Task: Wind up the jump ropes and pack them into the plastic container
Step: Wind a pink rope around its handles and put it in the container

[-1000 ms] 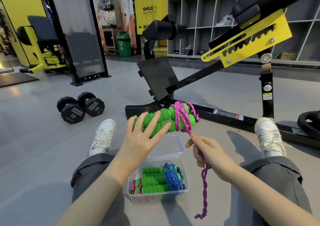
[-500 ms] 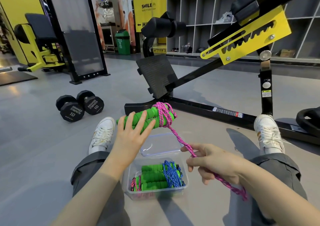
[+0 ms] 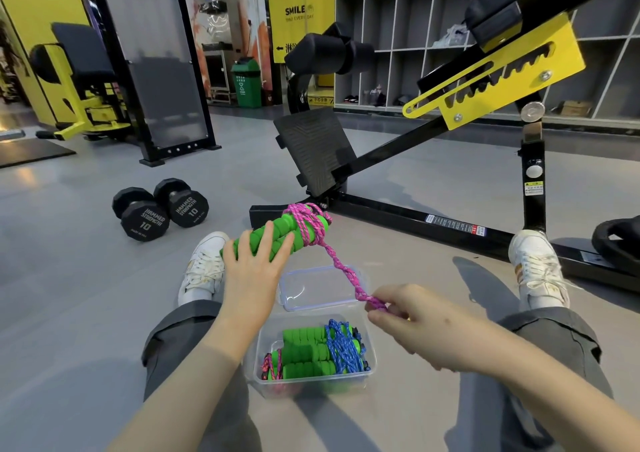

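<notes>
Left grip (image 3: 254, 264): clasped over the pair of green foam handles (image 3: 277, 235), fingers curled across their ribbed, cylindrical sides, holding them in the air above the floor (image 3: 86, 296).
Right grip (image 3: 412, 323): pinching the loose end of the pink rope (image 3: 341, 270) between thumb and fingertips.
Pink rope: braided cord flecked with white. Several turns are wound round the handles' far end, and one twisted length runs down to the right grip, passing over the lid (image 3: 322, 287).
Plastic container (image 3: 265, 380): clear and rectangular, on the grey floor between the legs, near both grips. It holds wound ropes with green ribbed handles, a blue rope (image 3: 343, 344) wrapped round them, and pink cord at the left end.
Lid: clear, blue-edged, flat on the floor just beyond the container.
Around: white lace-up shoes (image 3: 204, 266) on either side; two black hex dumbbells (image 3: 161, 211) to the left; a black-and-yellow bench frame (image 3: 408, 218) with a textured footplate (image 3: 313, 150) beyond the handles.
Writing: "HAMMER STRENGTH 10" on the dumbbells; "SMILE" on the yellow banner (image 3: 301, 29).
</notes>
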